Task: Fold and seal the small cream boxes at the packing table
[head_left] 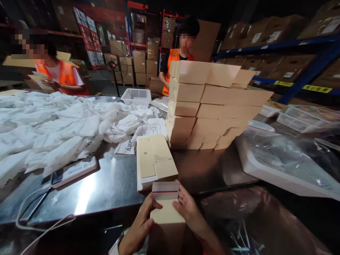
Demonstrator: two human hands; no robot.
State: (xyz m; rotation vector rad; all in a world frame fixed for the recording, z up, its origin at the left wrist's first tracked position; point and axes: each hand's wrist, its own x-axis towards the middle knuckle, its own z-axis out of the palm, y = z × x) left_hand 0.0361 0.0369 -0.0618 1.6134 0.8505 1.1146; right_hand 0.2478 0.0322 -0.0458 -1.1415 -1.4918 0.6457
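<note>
A tan cardboard box (pixel 167 214) is between my two hands at the table's front edge. Its raised end flap (pixel 165 194) is pale and crossed by a thin red strip. My left hand (pixel 142 221) grips the box's left side, thumb and fingers bent against it. On the other side, my right hand (pixel 187 207) has its fingers round the flap and the thumb on the box's top. Just beyond lies a pile of flat tan cartons (pixel 156 156) with small dark print. The box's lower part is in shadow.
Tan boxes (pixel 209 106) rise in a tall stack behind. White plastic bags (pixel 53 124) heap on the left, near a pale scale-like device (pixel 75 171) with a cable. A white tray (pixel 281 177) holds clear film at right. Two people in orange vests (pixel 70 76) stand beyond.
</note>
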